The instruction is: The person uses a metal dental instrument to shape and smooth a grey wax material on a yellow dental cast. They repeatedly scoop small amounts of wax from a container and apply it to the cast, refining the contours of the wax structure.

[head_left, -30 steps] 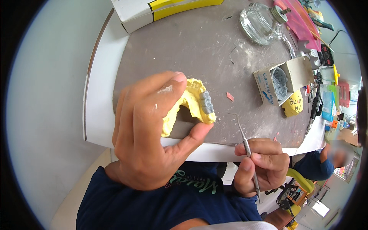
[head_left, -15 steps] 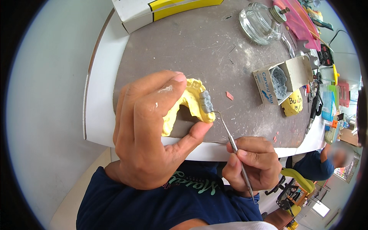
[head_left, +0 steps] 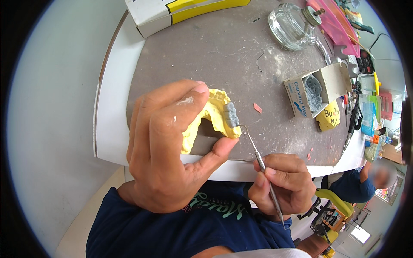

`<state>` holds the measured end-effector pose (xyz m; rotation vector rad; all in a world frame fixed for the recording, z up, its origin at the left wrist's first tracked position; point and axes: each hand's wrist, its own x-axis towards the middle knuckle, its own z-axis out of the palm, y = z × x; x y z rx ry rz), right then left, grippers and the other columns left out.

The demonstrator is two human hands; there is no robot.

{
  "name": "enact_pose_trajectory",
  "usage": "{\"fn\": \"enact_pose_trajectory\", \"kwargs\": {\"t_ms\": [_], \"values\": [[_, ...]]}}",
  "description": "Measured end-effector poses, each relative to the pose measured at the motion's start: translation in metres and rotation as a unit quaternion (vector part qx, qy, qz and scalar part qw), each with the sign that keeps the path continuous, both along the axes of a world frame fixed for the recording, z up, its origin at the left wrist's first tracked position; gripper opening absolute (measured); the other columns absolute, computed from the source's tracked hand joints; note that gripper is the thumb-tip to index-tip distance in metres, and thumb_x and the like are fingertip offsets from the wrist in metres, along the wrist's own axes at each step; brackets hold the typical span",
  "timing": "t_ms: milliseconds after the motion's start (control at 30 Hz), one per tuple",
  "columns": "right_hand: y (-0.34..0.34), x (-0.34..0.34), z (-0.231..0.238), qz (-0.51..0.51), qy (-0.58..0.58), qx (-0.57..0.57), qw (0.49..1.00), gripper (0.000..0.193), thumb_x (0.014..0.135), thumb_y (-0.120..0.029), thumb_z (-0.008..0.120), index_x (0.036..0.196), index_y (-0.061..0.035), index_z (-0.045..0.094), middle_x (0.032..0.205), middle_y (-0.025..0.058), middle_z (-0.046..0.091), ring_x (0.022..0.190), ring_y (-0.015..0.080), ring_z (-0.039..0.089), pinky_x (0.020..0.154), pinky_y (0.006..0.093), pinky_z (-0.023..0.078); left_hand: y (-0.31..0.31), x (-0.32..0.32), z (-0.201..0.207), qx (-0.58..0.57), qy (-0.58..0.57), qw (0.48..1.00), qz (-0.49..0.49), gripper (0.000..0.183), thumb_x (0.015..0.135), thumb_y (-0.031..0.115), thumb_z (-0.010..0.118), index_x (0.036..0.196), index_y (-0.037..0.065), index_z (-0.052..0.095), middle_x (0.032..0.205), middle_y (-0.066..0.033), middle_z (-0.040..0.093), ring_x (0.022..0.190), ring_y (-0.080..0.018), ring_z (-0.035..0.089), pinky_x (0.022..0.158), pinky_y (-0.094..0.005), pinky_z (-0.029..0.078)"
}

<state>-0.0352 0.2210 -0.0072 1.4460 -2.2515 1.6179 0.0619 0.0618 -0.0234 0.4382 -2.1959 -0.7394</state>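
My left hand is closed around a yellow plaster dental model, an arch held up over the near edge of the bench. Its thumb presses the near end of the arch, and its fingers hide the left side. Grey carving wax shaped like teeth covers part of the arch's right side. In my right hand is a thin metal wax carver, gripped like a pen. The carver's bent tip lies at the near end of the grey wax; whether it touches is too small to tell.
An opened carton of grey wax stands to the right, with another yellow plaster piece beside it. Farther back are a glass spirit lamp, a pink tray and a white-yellow box. Another person sits far right.
Both hands keep their grips. The dental model and the carver have shifted only very slightly, with the tip staying by the near end of the grey wax.
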Motion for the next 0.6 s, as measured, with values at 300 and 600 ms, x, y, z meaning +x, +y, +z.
{"fn": "enact_pose_trajectory", "kwargs": {"t_ms": [300,600], "values": [[0.0008,-0.0017,-0.0005,0.009,0.01,0.003,1.0,0.03,0.067,0.004,0.08,0.088,-0.0037,0.06,0.078,0.0128,0.067,0.067,0.0224,0.068,0.058,0.0286,0.054,-0.001,-0.0004,0.0002,0.002,0.0,1.0,-0.007,0.076,0.058,0.003,0.088,0.122,0.001,0.047,0.116,-0.0214,0.055,0.1,-0.0238,0.061,0.082,-0.0311,0.054],[0.0015,-0.0026,0.0003,0.012,0.019,-0.001,1.0,0.029,0.067,0.004,0.079,0.088,-0.0034,0.06,0.078,0.013,0.068,0.067,0.0225,0.068,0.059,0.0288,0.055,0.0023,-0.0005,-0.0004,0.008,0.004,1.0,-0.007,0.075,0.058,0.002,0.088,0.122,0.001,0.047,0.116,-0.0213,0.055,0.101,-0.0236,0.061,0.083,-0.0309,0.053]]}}
